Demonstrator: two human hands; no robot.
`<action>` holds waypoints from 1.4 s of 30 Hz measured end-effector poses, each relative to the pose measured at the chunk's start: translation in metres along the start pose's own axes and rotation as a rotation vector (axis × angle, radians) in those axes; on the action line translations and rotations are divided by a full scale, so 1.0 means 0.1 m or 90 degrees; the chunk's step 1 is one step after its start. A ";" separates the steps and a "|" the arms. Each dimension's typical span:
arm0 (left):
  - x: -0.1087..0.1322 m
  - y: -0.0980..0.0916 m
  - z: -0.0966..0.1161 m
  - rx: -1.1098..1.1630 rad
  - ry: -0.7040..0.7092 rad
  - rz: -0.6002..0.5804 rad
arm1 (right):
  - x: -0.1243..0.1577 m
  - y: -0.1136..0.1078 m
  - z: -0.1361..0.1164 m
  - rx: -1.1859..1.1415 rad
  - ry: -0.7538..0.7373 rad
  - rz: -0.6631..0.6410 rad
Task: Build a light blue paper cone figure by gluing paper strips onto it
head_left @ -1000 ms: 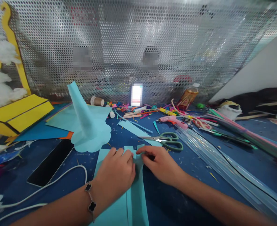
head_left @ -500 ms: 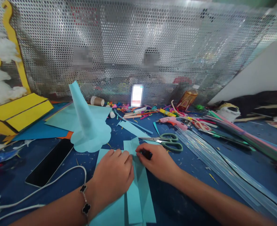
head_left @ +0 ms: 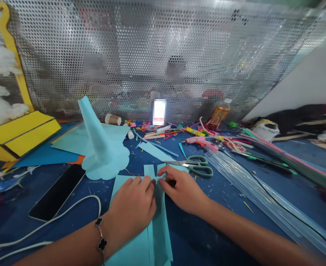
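Note:
A folded light blue paper strip [head_left: 159, 221] lies over a larger light blue sheet [head_left: 132, 242] in front of me. My left hand [head_left: 133, 203], with curled fingers, presses on the paper and grips the strip near its upper end. From the right, my right hand [head_left: 183, 190] pinches the strip's right flap, which is raised and bent. The two sets of fingertips are close together. Green-handled scissors [head_left: 198, 166] lie just beyond my right hand. Behind my left hand stands a light blue paper cone [head_left: 95, 129] on a scalloped base.
A black phone [head_left: 58, 192] and a white cable [head_left: 76, 203] lie at left, near a yellow box-like piece [head_left: 27, 135]. At right are a pink glue gun [head_left: 203, 142] and clear sticks [head_left: 251, 195]. A lit phone [head_left: 159, 112] stands against the perforated metal screen [head_left: 140, 48].
My right hand has drawn slightly left with the strip's right flap, which has risen from lying flatter. My left hand stays nearly in place. The view has shifted a little.

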State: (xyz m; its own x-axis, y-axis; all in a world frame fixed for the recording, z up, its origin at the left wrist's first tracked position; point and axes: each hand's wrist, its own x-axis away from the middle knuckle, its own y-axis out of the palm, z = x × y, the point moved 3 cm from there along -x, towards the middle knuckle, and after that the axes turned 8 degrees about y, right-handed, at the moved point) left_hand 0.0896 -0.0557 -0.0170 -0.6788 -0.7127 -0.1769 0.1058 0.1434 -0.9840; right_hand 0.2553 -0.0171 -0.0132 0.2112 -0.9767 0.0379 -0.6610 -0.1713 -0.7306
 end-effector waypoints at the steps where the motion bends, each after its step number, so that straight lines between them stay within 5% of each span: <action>1: 0.00 0.00 -0.01 0.007 -0.008 -0.003 | 0.01 -0.01 -0.02 -0.004 -0.011 -0.005; 8: 0.01 -0.01 0.03 0.005 0.019 0.048 | 0.01 -0.05 0.00 -0.014 -0.057 0.016; 20: -0.02 -0.03 0.08 -0.008 0.019 -0.001 | -0.04 0.00 0.06 -0.030 0.013 0.000; 30: 0.03 -0.01 0.05 -0.006 0.000 0.045 | -0.02 -0.04 0.05 -0.024 -0.075 0.014; 42: 0.00 -0.04 0.08 0.019 -0.020 -0.005 | -0.08 0.02 0.06 -0.034 0.001 -0.002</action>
State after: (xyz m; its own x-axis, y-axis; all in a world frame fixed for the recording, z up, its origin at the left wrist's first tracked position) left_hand 0.0947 -0.0615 -0.0136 -0.6566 -0.7350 -0.1693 0.1224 0.1177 -0.9855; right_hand 0.2565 -0.0085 -0.0196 0.2117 -0.9765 0.0414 -0.6980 -0.1807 -0.6929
